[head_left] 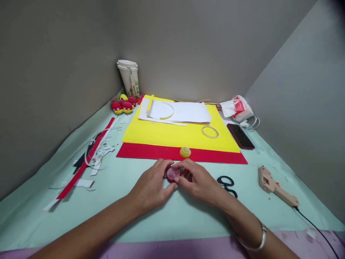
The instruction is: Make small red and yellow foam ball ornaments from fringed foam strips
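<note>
My left hand [153, 185] and my right hand [198, 180] meet low over the pale green table cover [129, 212], fingers pinched round a small round red piece [173, 174] held between them. Just beyond my fingertips a small yellow coiled dome [185, 152] rests on the red sheet [151, 151]. A large yellow sheet [172, 135] lies on top of the red one. My right wrist wears a silver bangle [258, 241].
Black scissors [226, 182] and a wooden glue gun [275, 185] with cord lie to the right. A phone [240, 136], tissue pack [238, 108], white paper [183, 112], a ring [210, 132], a cup [129, 77], red toys [122, 106] and paper scraps [91, 158] surround the sheets.
</note>
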Demonstrator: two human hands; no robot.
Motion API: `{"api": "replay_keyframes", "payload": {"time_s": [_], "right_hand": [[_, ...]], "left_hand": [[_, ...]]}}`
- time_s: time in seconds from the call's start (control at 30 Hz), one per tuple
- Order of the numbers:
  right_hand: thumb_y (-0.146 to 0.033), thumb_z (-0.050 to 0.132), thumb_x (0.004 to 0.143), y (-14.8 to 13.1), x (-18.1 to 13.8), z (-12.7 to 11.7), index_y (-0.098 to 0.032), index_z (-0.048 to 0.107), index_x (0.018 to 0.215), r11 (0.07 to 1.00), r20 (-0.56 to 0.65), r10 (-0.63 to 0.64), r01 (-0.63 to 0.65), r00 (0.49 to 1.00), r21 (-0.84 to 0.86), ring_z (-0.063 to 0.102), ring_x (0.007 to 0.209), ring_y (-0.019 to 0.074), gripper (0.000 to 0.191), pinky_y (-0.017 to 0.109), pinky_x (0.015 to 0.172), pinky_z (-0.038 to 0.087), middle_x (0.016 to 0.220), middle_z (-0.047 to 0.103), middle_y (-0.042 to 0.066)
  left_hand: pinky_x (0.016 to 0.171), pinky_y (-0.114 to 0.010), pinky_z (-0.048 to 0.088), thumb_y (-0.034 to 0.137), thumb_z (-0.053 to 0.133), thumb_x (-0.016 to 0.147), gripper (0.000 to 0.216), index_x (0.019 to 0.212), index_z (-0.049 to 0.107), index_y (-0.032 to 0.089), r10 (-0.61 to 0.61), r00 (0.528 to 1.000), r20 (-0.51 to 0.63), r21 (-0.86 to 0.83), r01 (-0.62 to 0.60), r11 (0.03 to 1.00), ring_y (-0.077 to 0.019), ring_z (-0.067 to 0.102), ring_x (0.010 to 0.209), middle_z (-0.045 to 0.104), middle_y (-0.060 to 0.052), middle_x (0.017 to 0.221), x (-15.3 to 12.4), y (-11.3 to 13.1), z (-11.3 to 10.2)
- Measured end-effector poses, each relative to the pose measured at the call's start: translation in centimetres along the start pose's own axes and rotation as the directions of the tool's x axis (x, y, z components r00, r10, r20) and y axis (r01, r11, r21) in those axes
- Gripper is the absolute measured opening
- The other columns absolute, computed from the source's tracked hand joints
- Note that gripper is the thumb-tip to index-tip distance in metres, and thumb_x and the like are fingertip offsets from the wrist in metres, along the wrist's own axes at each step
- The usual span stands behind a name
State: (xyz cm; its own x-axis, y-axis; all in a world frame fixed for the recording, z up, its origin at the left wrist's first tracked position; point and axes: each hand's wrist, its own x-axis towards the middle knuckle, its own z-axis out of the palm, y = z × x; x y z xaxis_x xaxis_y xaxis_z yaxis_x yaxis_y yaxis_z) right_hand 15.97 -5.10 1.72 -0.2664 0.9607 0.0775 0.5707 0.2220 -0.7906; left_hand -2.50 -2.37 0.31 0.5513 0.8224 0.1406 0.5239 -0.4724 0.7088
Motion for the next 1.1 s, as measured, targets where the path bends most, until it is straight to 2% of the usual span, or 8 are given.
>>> {"api": "replay_keyframes", "payload": {"time_s": [0.2, 0.33, 0.43, 0.73, 1.1], "right_hand": [[-0.011, 0.064, 0.082, 0.1, -0.3, -0.7, -0.023, 0.065, 0.106, 0.992, 0.071, -0.127, 0.128, 0.989, -0.009, 0.059, 0.082, 0.0149, 0.027, 0.027, 0.073, 0.048, 0.100, 0.064, 0.004], [-0.013, 0.064, 0.084, 0.6, -0.4, -1.0, -0.028, 0.066, 0.113, 0.975, 0.101, -0.165, 0.178, 0.981, -0.133, 0.062, 0.088, 0.0172, 0.032, 0.030, 0.078, 0.050, 0.112, 0.062, 0.005], [-0.017, 0.062, 0.087, 0.7, -0.6, -1.2, -0.031, 0.064, 0.120, 0.954, 0.127, -0.181, 0.205, 0.975, -0.219, 0.064, 0.094, 0.0198, 0.036, 0.032, 0.083, 0.050, 0.114, 0.063, 0.006], [-0.021, 0.056, 0.093, 0.3, -0.7, -1.3, -0.028, 0.067, 0.119, 0.927, 0.164, -0.203, 0.244, 0.965, -0.285, 0.065, 0.097, 0.0219, 0.029, 0.034, 0.086, 0.050, 0.111, 0.066, 0.009], [-0.014, 0.058, 0.089, -0.2, -1.1, -1.1, -0.027, 0.070, 0.108, 0.933, 0.134, -0.219, 0.248, 0.966, -0.260, 0.065, 0.091, 0.0198, 0.026, 0.030, 0.081, 0.050, 0.107, 0.066, 0.007]], "left_hand": [[0.076, -0.035, 0.050, 0.031, 0.062, 0.082, 0.038, 0.118, 0.053, 0.022, -0.005, 1.000, 0.001, 0.013, 0.005, 1.000, -0.0231, 0.061, 0.092, 0.062, -0.006, 0.107, -0.1, -0.5, 0.2], [0.080, -0.037, 0.050, 0.030, 0.063, 0.082, 0.039, 0.118, 0.052, 0.021, 0.001, 1.000, 0.013, 0.012, -0.001, 1.000, -0.0238, 0.060, 0.096, 0.061, -0.008, 0.109, -0.2, -0.5, 0.2], [0.078, -0.036, 0.050, 0.031, 0.062, 0.083, 0.036, 0.117, 0.053, 0.022, 0.009, 1.000, 0.008, 0.006, -0.009, 1.000, -0.0231, 0.060, 0.093, 0.062, -0.007, 0.106, -0.1, -0.5, 0.2], [0.072, -0.032, 0.048, 0.026, 0.063, 0.080, 0.027, 0.107, 0.058, 0.023, 0.029, 0.999, 0.027, -0.021, -0.028, 0.999, -0.0186, 0.057, 0.080, 0.062, -0.003, 0.095, 0.0, -0.2, -0.1], [0.075, -0.032, 0.046, 0.024, 0.062, 0.082, 0.023, 0.105, 0.060, 0.023, 0.036, 0.997, 0.067, -0.021, -0.035, 0.999, -0.0192, 0.057, 0.084, 0.060, -0.003, 0.094, 0.1, -0.2, -0.1]]}}
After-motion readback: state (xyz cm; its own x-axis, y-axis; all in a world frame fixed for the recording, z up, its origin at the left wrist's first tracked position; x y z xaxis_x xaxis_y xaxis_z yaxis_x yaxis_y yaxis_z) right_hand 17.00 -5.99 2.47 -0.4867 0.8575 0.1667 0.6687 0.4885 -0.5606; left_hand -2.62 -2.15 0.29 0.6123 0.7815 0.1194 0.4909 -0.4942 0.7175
